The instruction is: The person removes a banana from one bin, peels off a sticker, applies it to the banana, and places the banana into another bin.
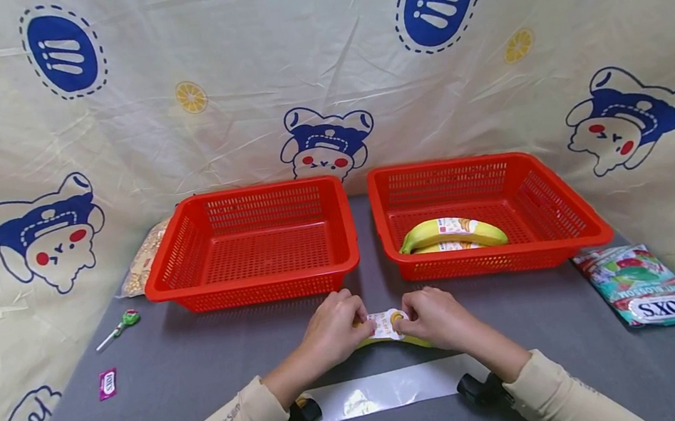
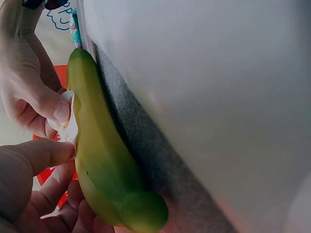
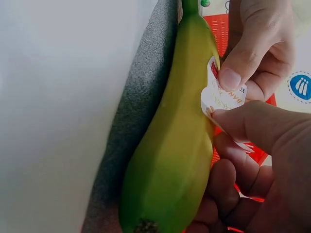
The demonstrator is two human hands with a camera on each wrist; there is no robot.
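Banana [image 1: 419, 339] is held at lower centre on the grey table [image 1: 205, 373], just before two baskets' rims. Its label [image 1: 386, 324] is pinched by left hand [image 1: 331, 332] and right hand [image 1: 433, 319].

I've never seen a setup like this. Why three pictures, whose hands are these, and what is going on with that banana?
There is no machine: a person wears three cameras. The wide picture comes from the head, the two close ones from the wrists. On the grey table stand two red baskets; the left basket shows nothing inside, the right basket holds labelled bananas. In front, the left hand and the right hand hold one banana and pinch its white label between thumbs and fingers. A clear plastic strip lies near the wrists. A candy bag lies at right, a lollipop and a small pink packet at left.
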